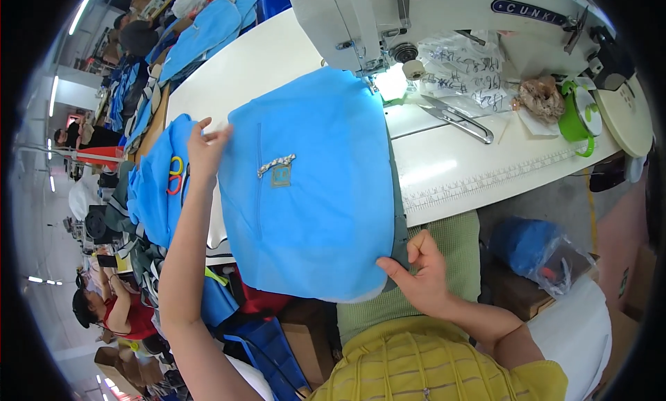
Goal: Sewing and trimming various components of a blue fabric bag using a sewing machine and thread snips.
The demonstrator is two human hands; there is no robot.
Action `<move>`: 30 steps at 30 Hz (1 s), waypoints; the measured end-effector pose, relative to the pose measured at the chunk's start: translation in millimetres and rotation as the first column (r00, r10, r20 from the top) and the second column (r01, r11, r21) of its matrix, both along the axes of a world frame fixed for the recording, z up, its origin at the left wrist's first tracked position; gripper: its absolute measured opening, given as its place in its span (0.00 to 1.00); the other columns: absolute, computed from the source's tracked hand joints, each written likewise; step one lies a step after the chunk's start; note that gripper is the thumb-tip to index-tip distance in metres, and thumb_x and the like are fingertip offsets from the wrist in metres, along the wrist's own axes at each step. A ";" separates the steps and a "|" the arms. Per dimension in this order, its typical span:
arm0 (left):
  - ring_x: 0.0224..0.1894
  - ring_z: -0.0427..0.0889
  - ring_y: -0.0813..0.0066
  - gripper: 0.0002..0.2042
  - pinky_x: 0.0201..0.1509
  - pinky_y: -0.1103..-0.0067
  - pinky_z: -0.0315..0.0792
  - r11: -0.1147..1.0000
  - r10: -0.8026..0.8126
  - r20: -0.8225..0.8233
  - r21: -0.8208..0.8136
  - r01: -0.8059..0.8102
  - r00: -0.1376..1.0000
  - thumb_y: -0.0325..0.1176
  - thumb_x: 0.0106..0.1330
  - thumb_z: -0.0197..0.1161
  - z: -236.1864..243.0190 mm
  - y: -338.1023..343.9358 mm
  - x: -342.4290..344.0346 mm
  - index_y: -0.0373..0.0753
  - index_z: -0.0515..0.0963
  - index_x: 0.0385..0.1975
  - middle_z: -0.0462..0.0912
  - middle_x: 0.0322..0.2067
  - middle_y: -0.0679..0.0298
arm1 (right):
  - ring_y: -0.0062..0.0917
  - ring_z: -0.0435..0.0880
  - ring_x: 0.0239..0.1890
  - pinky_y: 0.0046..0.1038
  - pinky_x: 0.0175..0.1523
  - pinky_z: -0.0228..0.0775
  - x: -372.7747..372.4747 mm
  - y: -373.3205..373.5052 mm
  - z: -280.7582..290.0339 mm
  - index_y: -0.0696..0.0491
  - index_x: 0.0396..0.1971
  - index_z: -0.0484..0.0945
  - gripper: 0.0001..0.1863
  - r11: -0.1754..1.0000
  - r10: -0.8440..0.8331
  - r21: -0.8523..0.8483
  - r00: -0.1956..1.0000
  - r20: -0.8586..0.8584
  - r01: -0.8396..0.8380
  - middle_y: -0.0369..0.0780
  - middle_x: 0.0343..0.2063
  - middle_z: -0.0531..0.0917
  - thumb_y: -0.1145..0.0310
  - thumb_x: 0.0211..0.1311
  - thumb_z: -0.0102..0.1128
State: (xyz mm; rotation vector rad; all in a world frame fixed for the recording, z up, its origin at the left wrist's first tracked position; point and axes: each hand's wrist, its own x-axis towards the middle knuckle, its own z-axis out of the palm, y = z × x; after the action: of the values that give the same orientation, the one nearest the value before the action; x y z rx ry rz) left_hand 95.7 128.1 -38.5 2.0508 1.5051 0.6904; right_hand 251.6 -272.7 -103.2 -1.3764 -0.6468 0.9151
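A light blue fabric bag panel (326, 214) with a dark grey-green layer along its right edge lies on the white sewing table and hangs over the front edge. It has a long zipper line, a braided grey cord pull (276, 165) and a small square patch (281, 176). My left hand (207, 151) pinches its upper left edge, fingertips closed on the cloth. With thumb against curled fingers, my right hand (420, 272) grips the lower right corner. The panel's top right corner reaches the needle area of the sewing machine (361, 33).
Steel thread snips (458, 120) lie right of the needle, near a plastic bag (461, 71) and a green cup (579, 116). A printed ruler (485, 175) runs along the table's front. Blue cloth (159, 186) with red-and-yellow-handled scissors (175, 175) sits at left. Co-workers are farther left.
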 end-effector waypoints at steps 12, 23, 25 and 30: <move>0.52 0.73 0.62 0.24 0.60 0.69 0.60 0.512 -0.821 -0.238 0.096 0.853 0.520 0.43 0.49 0.80 40.4 -177.6 33.2 0.45 0.80 0.45 0.76 0.46 0.60 | 0.09 0.71 0.35 0.13 0.42 0.64 -30.0 0.2 2.4 0.57 0.50 0.66 0.10 0.957 -0.101 0.230 0.945 -0.310 0.178 0.34 0.37 0.77 0.81 0.74 0.52; 0.38 0.77 0.65 0.06 0.47 0.72 0.62 0.646 -0.751 0.116 -0.075 0.759 0.651 0.32 0.67 0.66 20.2 -216.8 16.0 0.37 0.79 0.35 0.80 0.34 0.63 | 0.10 0.72 0.35 0.15 0.40 0.66 -27.4 -6.2 7.9 0.59 0.51 0.75 0.11 0.981 -0.079 0.154 0.971 -0.224 0.115 0.32 0.35 0.79 0.72 0.73 0.59; 0.39 0.78 0.64 0.05 0.48 0.72 0.63 0.596 -0.792 0.137 -0.038 0.802 0.595 0.31 0.68 0.65 23.9 -214.9 15.2 0.36 0.80 0.36 0.80 0.34 0.62 | 0.10 0.73 0.34 0.16 0.38 0.67 -26.2 -4.6 9.5 0.60 0.48 0.77 0.12 0.989 -0.040 0.135 0.982 -0.185 0.066 0.32 0.33 0.80 0.69 0.72 0.62; 0.36 0.76 0.77 0.08 0.44 0.78 0.66 0.690 -0.690 0.269 -0.037 0.723 0.672 0.32 0.73 0.61 39.1 -211.0 11.2 0.35 0.81 0.35 0.80 0.32 0.66 | 0.14 0.76 0.32 0.21 0.37 0.70 -28.5 2.0 11.5 0.60 0.44 0.79 0.12 0.998 0.011 0.054 0.997 0.082 -0.015 0.33 0.30 0.82 0.67 0.69 0.65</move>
State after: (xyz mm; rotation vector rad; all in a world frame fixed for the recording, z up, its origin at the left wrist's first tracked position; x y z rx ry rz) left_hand 106.9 -82.9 0.6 2.1154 0.4976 0.4565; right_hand 223.1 -270.7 -91.7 -1.3675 -0.7385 0.8491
